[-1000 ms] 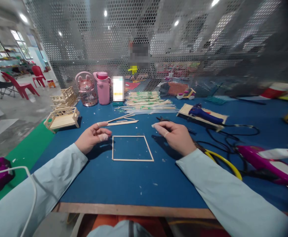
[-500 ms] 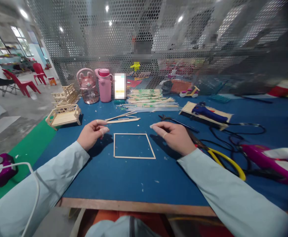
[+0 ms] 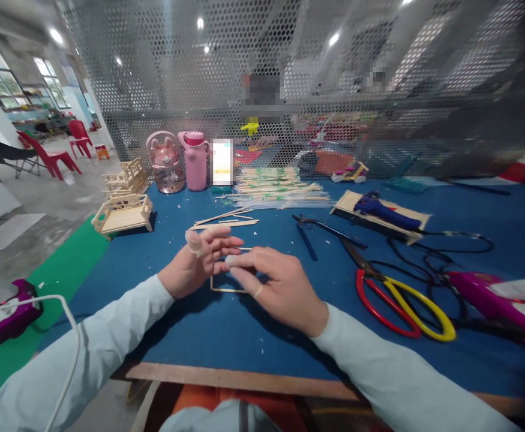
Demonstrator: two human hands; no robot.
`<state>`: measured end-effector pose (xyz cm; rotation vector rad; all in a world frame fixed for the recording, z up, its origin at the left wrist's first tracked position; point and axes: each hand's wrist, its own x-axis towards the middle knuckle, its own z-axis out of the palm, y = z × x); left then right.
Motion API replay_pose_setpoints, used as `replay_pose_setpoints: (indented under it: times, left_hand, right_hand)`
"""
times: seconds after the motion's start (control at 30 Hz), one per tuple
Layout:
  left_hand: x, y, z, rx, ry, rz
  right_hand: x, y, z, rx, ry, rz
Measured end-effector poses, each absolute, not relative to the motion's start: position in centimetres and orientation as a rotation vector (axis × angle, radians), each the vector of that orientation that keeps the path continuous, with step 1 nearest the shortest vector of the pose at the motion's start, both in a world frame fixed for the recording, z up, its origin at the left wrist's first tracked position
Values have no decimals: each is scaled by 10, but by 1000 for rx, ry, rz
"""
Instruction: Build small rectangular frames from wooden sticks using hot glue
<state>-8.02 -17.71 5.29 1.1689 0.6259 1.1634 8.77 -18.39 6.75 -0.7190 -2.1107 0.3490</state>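
Note:
My left hand (image 3: 194,261) is held above the blue table with its fingers spread and the palm turned inward. White coverings show on its fingertips. My right hand (image 3: 284,285) meets the left fingertips, its thumb and index finger drawn together in a pinch. What lies between them, if anything, is too small to make out. Beneath both hands lies a square frame of thin wooden sticks (image 3: 228,291), largely hidden by the right hand. Several loose wooden sticks (image 3: 230,223) lie just beyond the left hand.
Pliers (image 3: 307,237) and red-and-yellow scissors (image 3: 379,300) lie on the right. A blue glue gun (image 3: 388,211) rests on a small wooden piece. Bundled sticks (image 3: 275,186), a pink bottle (image 3: 195,165) and a clear cup (image 3: 167,171) line the back. Small wooden furniture (image 3: 125,216) stands left.
Both hands have moved inward and come together over the stick frame. My left fingers have opened from a curl. The view has shifted slightly, uncovering the pliers and scissors.

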Motion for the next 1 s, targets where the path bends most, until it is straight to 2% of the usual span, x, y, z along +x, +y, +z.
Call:
replay_pose_setpoints:
  times: [0.1, 0.23, 0.4, 0.57, 0.77, 0.87, 1.0]
  left_hand:
    - [-76, -182, 53, 1248, 537, 1087]
    - [-80, -181, 49, 1566, 678, 1215]
    - [-87, -179, 44, 1819, 742, 1223]
    - [-94, -181, 47, 1995, 750, 1151]
    - [-95, -187, 49, 2045, 695, 1098]
    - [-91, -193, 51, 2055, 697, 1095]
    - [-82, -197, 51, 2024, 797, 1336]
  right_hand:
    - [73, -197, 76, -768, -1966, 754]
    - [69, -199, 81, -792, -1799, 1295]
    - [76, -194, 80, -834, -1738, 1649]
    - [78, -197, 82, -947, -1877, 1530]
    - [76, -197, 75, -719, -2092, 1288]
    - [72, -197, 69, -650, -2103, 1292]
    - [65, -197, 63, -699, -2014, 1182]
